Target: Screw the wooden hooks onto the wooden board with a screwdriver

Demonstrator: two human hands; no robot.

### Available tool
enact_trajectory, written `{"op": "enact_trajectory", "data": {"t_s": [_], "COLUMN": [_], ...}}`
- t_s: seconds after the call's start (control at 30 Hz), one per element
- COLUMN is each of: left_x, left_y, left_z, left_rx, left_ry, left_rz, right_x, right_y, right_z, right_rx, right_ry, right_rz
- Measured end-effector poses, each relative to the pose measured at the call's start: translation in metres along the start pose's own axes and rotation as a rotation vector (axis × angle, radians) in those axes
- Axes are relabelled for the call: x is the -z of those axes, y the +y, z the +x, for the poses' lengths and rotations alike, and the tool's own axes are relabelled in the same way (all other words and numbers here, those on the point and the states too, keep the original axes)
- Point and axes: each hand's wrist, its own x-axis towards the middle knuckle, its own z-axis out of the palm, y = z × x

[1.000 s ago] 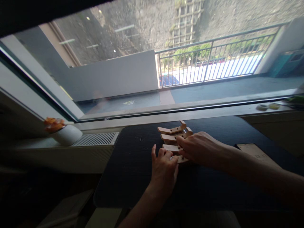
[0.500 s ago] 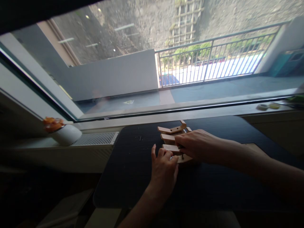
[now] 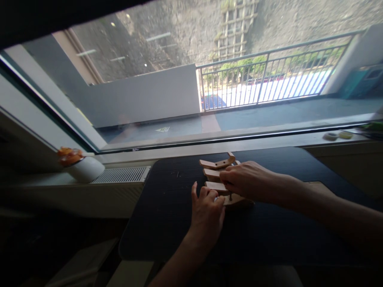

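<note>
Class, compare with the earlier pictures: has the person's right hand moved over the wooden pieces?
Yes. The right hand has slid left across the wooden pieces, judged against the topmost piece; it now covers more of them.

- The right hand [image 3: 249, 181] covers the right ends of the wooden pieces [image 3: 216, 175]; how many lie there cannot be told.
- The thin dark pin [image 3: 230, 195] under its fingers is too small to identify.
- The left hand [image 3: 207, 215] hides the nearest piece's left end.
- Beyond the pieces, small items on the sill [image 3: 338, 135] are blurred.
</note>
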Motion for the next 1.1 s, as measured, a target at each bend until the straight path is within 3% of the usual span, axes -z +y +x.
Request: {"op": "enact_trajectory", "data": {"t_s": [0.2, 0.57, 0.93, 1.1], "left_x": [-0.001, -0.001, 0.002, 0.001], "left_y": [-0.001, -0.001, 0.0, -0.001], "left_z": [0.0, 0.0, 0.0, 0.0], "left_rx": [-0.001, -0.011, -0.005, -0.01], "left_ry": [0.002, 0.023, 0.002, 0.005], "left_rz": [-0.004, -0.013, -0.009, -0.004], "right_x": [-0.003, 0.001, 0.005, -0.002], "right_y": [0.001, -0.003, -0.005, -0.001], "right_z": [-0.001, -0.005, -0.008, -0.008], "right_rx": [0.004, -0.101, 0.034, 0.005], "right_ry": [-0.035, -0.03, 0.027, 0.049], "right_rz": [0.059, -0.071, 0.132, 0.156]}}
